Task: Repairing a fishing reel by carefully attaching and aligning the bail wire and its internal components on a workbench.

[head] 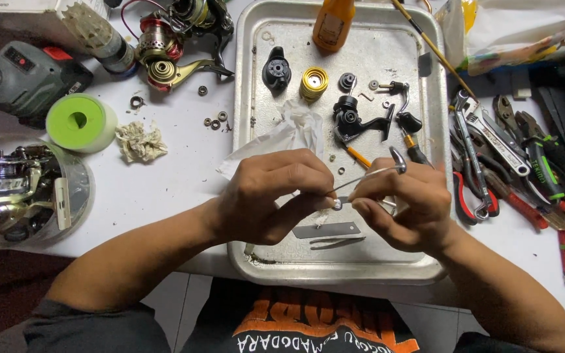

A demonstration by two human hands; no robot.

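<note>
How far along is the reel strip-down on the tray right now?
Done: the reel is apart, with black knob, yellow spool and black reel body loose on the metal tray. In hand: left hand and right hand work a small round part on the wire bail arm. Left: everything is still unassembled.

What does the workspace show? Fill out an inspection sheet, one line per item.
Surface: white table bearing a metal tray.
Job's things: thin wire bail part held over the tray between both hands.
Clutter: yellow spool, black reel body, white tissue, orange bottle, tweezers in the tray; red reel, green tape roll, drill at left; pliers and wrenches at right.
Grippers: left hand and right hand both pinch the wire part.
Cables: nothing seen.
Surroundings: tiled floor below the table edge.
</note>
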